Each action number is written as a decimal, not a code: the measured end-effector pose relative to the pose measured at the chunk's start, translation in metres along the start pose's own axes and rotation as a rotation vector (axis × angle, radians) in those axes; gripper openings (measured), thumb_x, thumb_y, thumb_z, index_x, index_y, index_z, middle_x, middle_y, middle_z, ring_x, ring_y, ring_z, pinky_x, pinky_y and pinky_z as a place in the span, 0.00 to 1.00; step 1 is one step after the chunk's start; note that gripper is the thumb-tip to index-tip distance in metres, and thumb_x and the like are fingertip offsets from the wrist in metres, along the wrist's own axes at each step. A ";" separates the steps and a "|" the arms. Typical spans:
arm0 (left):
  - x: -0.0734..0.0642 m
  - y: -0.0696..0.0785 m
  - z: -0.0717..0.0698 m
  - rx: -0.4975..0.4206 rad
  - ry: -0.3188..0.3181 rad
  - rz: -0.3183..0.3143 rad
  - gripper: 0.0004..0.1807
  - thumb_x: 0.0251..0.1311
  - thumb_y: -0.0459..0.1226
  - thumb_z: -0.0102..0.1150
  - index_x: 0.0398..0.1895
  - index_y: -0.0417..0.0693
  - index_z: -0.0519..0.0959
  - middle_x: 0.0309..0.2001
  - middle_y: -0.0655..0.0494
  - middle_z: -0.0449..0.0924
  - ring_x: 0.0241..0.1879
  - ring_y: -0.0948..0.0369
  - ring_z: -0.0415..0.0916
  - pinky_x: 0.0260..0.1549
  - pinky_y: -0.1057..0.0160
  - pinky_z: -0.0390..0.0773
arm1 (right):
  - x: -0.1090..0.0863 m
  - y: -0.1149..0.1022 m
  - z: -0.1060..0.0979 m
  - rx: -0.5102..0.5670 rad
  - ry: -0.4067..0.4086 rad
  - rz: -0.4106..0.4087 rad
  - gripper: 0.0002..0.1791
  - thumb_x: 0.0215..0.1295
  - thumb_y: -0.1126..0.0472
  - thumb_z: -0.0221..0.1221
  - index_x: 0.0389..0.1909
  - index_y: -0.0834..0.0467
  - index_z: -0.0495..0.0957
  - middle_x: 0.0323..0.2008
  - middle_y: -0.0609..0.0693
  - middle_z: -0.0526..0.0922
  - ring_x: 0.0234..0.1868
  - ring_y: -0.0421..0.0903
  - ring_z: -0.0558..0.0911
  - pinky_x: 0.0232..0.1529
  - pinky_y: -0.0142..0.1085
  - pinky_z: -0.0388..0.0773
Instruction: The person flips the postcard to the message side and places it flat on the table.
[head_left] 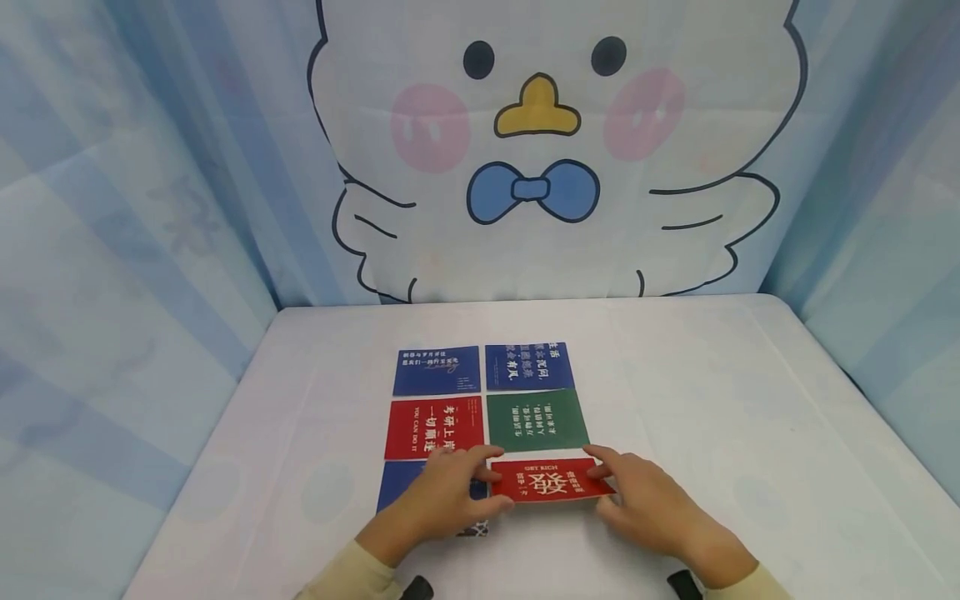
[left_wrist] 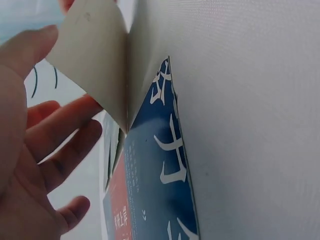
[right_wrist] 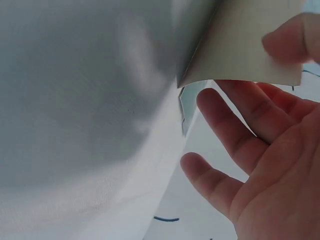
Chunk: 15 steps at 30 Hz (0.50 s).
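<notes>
A red card [head_left: 543, 481] with pale lettering is held between both hands in the head view, at the near end of the right column of cards. My left hand [head_left: 453, 492] pinches its left end with thumb and fingers, and my right hand [head_left: 648, 504] pinches the right end. The card's near edge is tilted up; its plain cream back [left_wrist: 92, 55] faces the left wrist camera. Under my left hand lies a blue card [head_left: 397, 481] with white characters, partly hidden. Just beyond the held card lies a green card [head_left: 537, 421].
Another red card [head_left: 433, 427] lies in the left column. Two blue cards, one at left [head_left: 437, 372] and one at right [head_left: 527, 367], form the far row. All lie on a white-covered table [head_left: 712, 400], with a printed curtain [head_left: 540, 258] behind it.
</notes>
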<state>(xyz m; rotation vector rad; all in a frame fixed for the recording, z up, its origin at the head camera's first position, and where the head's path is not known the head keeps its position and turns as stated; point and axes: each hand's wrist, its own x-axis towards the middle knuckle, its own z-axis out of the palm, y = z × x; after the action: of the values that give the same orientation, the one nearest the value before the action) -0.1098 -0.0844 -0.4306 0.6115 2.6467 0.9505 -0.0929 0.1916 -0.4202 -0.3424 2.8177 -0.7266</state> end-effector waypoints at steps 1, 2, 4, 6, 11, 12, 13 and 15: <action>0.000 0.000 -0.001 -0.001 0.017 0.009 0.36 0.57 0.52 0.70 0.66 0.49 0.73 0.45 0.67 0.86 0.59 0.50 0.73 0.61 0.38 0.67 | 0.000 0.000 -0.001 -0.004 0.015 0.001 0.35 0.55 0.65 0.65 0.67 0.61 0.69 0.47 0.46 0.85 0.50 0.51 0.80 0.55 0.57 0.76; -0.001 0.000 -0.002 0.002 0.036 0.022 0.35 0.58 0.52 0.70 0.66 0.49 0.73 0.44 0.66 0.86 0.59 0.48 0.74 0.59 0.38 0.70 | 0.001 0.001 -0.002 -0.008 0.029 -0.003 0.35 0.56 0.66 0.65 0.67 0.61 0.69 0.46 0.45 0.85 0.50 0.52 0.80 0.55 0.57 0.76; -0.001 0.000 -0.004 0.012 0.070 0.044 0.33 0.59 0.50 0.69 0.65 0.48 0.74 0.43 0.65 0.87 0.58 0.47 0.74 0.55 0.39 0.75 | 0.002 0.001 -0.003 -0.025 0.058 -0.013 0.35 0.58 0.66 0.65 0.68 0.60 0.68 0.44 0.45 0.86 0.47 0.50 0.82 0.53 0.56 0.77; -0.002 0.001 -0.005 0.033 0.104 0.064 0.31 0.60 0.49 0.69 0.64 0.48 0.75 0.42 0.63 0.87 0.56 0.49 0.76 0.55 0.42 0.76 | 0.002 0.001 -0.003 -0.040 0.093 -0.030 0.35 0.58 0.67 0.65 0.68 0.61 0.67 0.42 0.44 0.87 0.42 0.47 0.82 0.51 0.54 0.78; -0.001 0.001 -0.003 0.120 0.198 0.129 0.28 0.61 0.45 0.69 0.63 0.48 0.76 0.40 0.60 0.87 0.47 0.56 0.82 0.48 0.56 0.82 | 0.003 0.001 -0.001 -0.062 0.198 -0.072 0.33 0.60 0.68 0.66 0.66 0.63 0.67 0.39 0.45 0.88 0.31 0.43 0.80 0.44 0.49 0.80; -0.001 0.001 -0.003 0.134 0.218 0.142 0.27 0.61 0.43 0.69 0.63 0.48 0.75 0.40 0.60 0.87 0.45 0.57 0.82 0.46 0.58 0.82 | 0.003 0.002 0.000 -0.063 0.220 -0.081 0.33 0.59 0.68 0.66 0.66 0.63 0.68 0.39 0.46 0.89 0.30 0.43 0.80 0.44 0.49 0.80; 0.000 0.000 -0.002 0.146 0.234 0.149 0.27 0.61 0.41 0.70 0.63 0.48 0.75 0.39 0.60 0.87 0.44 0.58 0.82 0.46 0.59 0.82 | 0.003 0.002 0.000 -0.062 0.244 -0.092 0.33 0.59 0.68 0.67 0.65 0.63 0.68 0.38 0.46 0.89 0.30 0.44 0.81 0.43 0.49 0.81; 0.002 -0.001 0.000 0.152 0.261 0.163 0.28 0.59 0.37 0.71 0.63 0.47 0.74 0.38 0.60 0.87 0.40 0.61 0.83 0.43 0.63 0.82 | 0.003 0.003 0.002 -0.053 0.284 -0.108 0.32 0.59 0.69 0.68 0.64 0.63 0.69 0.37 0.47 0.89 0.31 0.46 0.84 0.43 0.50 0.81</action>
<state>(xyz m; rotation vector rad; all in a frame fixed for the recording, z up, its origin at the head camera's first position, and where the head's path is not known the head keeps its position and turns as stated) -0.1116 -0.0842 -0.4311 0.7988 2.9588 0.9344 -0.0953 0.1926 -0.4237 -0.4349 3.1103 -0.7795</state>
